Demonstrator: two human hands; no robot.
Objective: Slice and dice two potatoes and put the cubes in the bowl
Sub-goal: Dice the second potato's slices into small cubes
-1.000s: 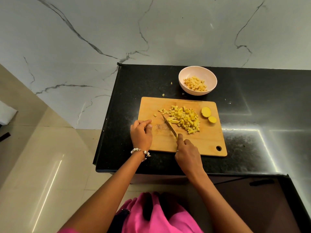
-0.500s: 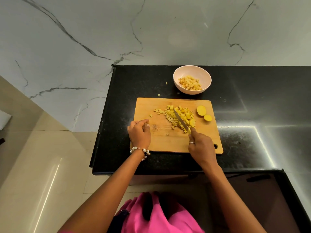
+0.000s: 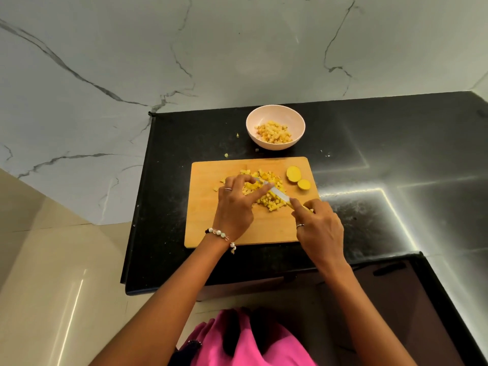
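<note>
Head view shows the left hand (image 3: pixel 235 204) now over the pile of cubes (image 3: pixel 266 192) on the board (image 3: pixel 206 207), where half a second ago it rested curled at the board's left part, clear of the pile. Its fingers are extended, the index finger laid along the flat of the knife (image 3: pixel 277 191) blade, apparently wiping stuck cubes off it. The right hand (image 3: pixel 320 231) grasps the knife handle, fingers curled round it, and has stayed at the right of the pile with the blade angled across the cubes. Two uncut rounds (image 3: pixel 298 178) lie just beside the pile on its right, touching each other. The bowl (image 3: pixel 276 126) stands on the counter (image 3: pixel 396 154) just beyond the board and already holds a portion of cubes; a few stray bits lie on the counter to its left. The shift from cutting to clearing the blade suggests this batch is nearly diced, so the next job is probably either dicing the two rounds or moving the pile to the bowl. The task looks well past halfway.
</note>
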